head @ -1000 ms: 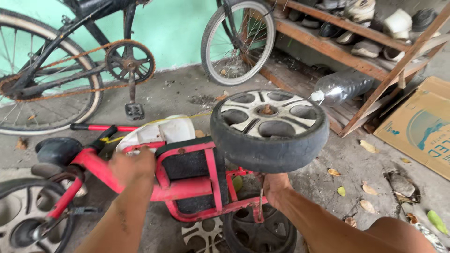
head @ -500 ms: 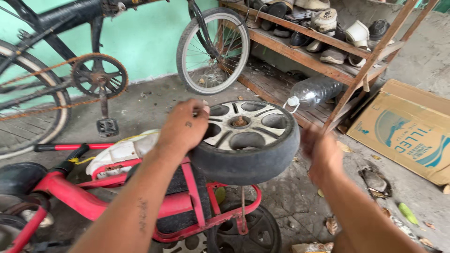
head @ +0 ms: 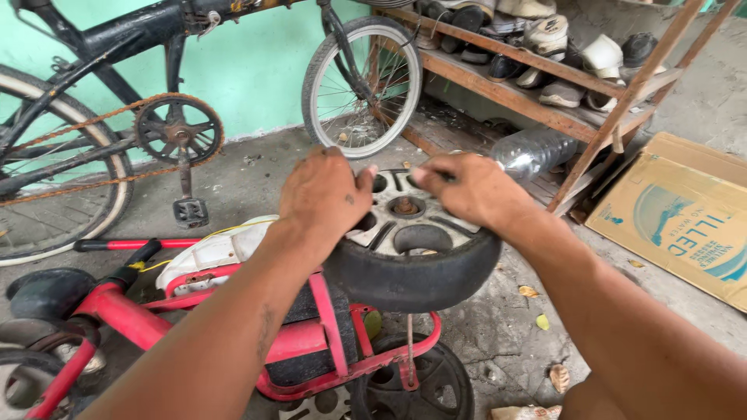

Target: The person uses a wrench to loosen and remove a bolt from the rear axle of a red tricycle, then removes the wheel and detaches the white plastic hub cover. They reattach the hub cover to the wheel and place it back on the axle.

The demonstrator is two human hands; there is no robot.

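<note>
A small black rubber tyre on a grey spoked plastic wheel (head: 412, 257) is lying flat atop the red metal tricycle frame (head: 311, 342). It is gripped at ten o'clock by the left hand (head: 327, 194), fingers curled over the rim, and at one o'clock by the right hand (head: 467, 187), fingers likewise bent.
</note>
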